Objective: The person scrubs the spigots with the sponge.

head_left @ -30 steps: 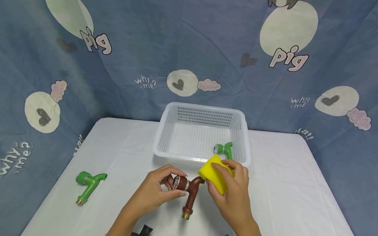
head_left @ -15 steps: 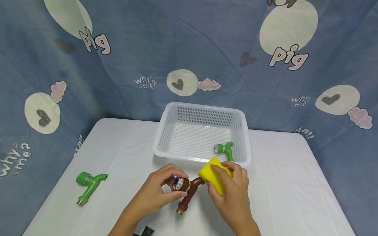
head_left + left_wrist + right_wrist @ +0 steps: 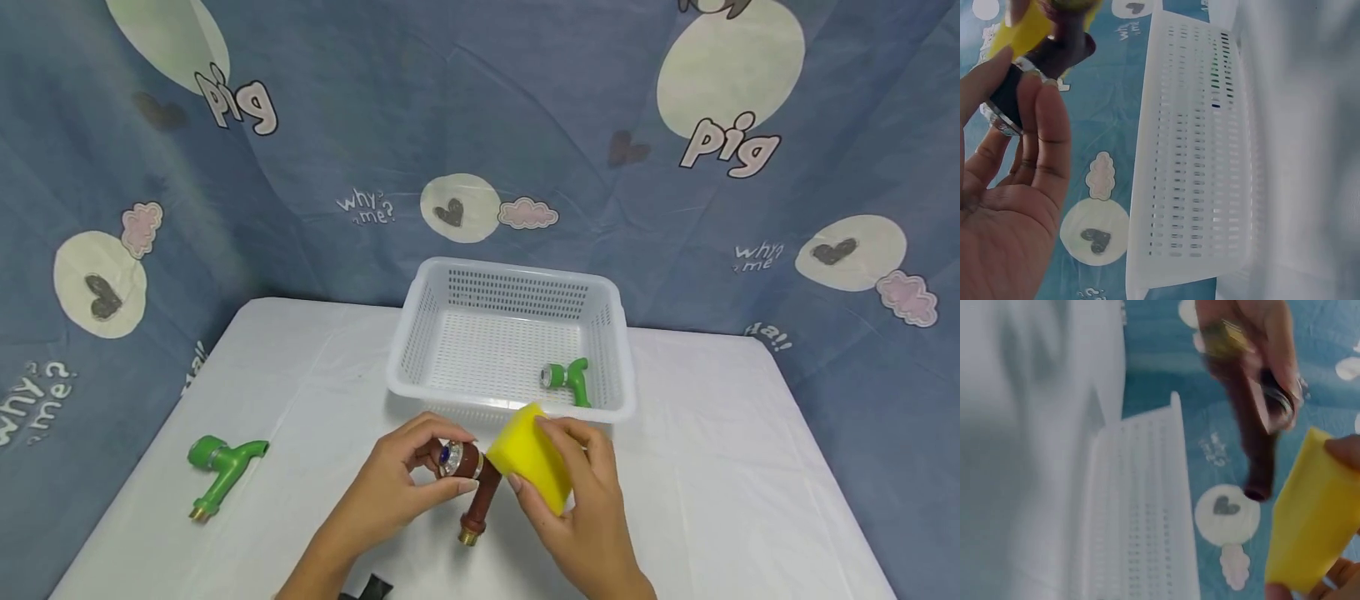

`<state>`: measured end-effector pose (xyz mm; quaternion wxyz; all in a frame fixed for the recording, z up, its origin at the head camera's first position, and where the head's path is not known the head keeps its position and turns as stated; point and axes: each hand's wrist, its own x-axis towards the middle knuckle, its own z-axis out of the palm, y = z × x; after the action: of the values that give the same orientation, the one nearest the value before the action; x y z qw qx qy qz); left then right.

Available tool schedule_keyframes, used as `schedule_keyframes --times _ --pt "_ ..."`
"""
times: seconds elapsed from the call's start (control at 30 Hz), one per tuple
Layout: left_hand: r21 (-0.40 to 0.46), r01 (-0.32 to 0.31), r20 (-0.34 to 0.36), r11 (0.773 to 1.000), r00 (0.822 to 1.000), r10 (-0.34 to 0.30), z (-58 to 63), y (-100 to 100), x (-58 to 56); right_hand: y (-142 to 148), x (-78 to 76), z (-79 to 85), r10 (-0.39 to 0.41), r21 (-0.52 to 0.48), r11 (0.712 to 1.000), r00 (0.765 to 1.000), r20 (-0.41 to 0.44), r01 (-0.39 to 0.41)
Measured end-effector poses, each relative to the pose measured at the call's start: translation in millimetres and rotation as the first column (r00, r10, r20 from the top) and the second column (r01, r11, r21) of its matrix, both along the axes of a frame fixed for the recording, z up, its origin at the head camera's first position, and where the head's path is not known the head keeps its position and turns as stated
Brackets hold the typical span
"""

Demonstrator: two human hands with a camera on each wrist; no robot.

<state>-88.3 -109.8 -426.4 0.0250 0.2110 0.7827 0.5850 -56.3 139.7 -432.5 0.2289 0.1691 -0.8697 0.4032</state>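
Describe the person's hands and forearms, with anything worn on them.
The left hand and right hand are bare, no gloves or rings visible. No sleeves show on the left forearm or right forearm. A black piece shows beside the left forearm; whether it's worn is unclear.

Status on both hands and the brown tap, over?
Left hand grips brown tap by its handle. Right hand holds yellow sponge. Sponge hides tap's spout in head view; no obstruction seen between them.
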Motion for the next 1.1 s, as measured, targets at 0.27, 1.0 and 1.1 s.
schedule_keyframes --times 0.27,1.0,1.1 --pt "0.032 -0.005 0.041 0.999 0.999 0.003 0.6 -1.6 -1.0 0.1 -3.4 -11.1 0.017 0.104 0.995 0.995 -0.097 -0.006" --pt "0.176 -0.023 0.195 0.984 0.981 -0.012 0.3 -5.5 -3.6 0.8 11.2 -15.0 0.229 0.077 0.972 0.969 -0.094 -0.223" --pt "0.21 -0.025 0.209 0.977 0.978 -0.02 -0.8 -5.9 -3.8 2.5 9.6 -16.1 0.221 0.106 0.972 0.969 -0.11 -0.21"
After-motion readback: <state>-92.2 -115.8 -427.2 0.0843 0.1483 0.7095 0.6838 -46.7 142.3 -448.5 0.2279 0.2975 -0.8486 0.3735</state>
